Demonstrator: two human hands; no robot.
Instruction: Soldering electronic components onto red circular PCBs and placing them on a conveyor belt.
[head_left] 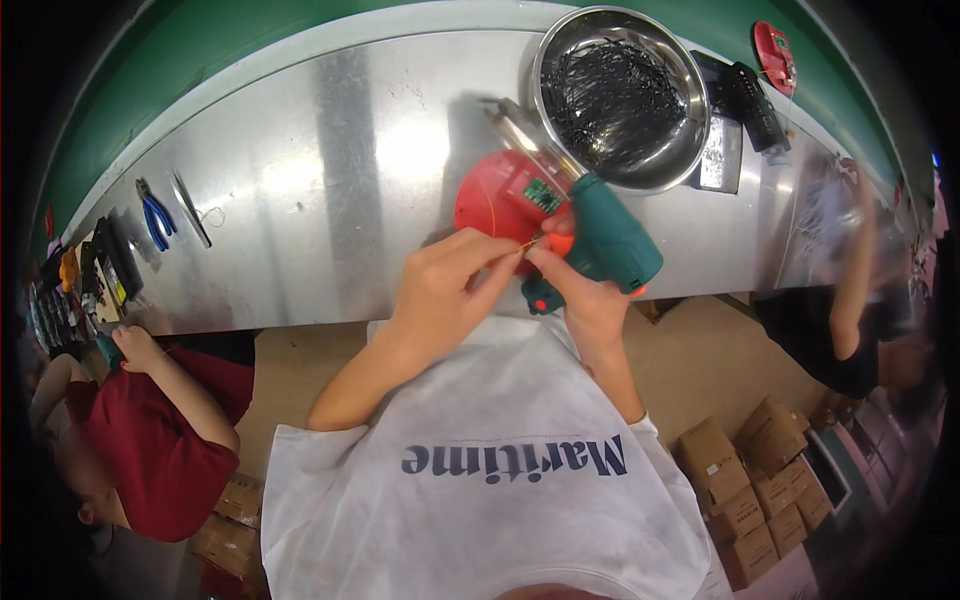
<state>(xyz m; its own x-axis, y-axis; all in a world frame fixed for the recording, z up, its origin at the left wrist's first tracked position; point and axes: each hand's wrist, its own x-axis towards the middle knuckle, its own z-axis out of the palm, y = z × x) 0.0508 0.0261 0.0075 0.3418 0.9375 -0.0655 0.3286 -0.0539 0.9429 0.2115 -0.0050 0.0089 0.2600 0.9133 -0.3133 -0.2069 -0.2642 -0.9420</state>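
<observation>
While the green heat gun (613, 235) lies slantwise at the right hand (597, 312), the thin yellow wire (527, 244) is just left of the gun's body. Left hand (435, 292): thumb and forefinger pinched on the wire. Right hand: thumb and fingertips pinched at the same wire; whether the palm also bears the gun, cannot tell. Red round housing (477, 205) with green circuit board (543, 196): left of the gun, partly behind its barrel. Steel bowl (668, 158) of black tubing pieces (612, 95): beyond the gun. Blue-handled pliers (155, 220) and tweezers (190, 208): well left of it.
</observation>
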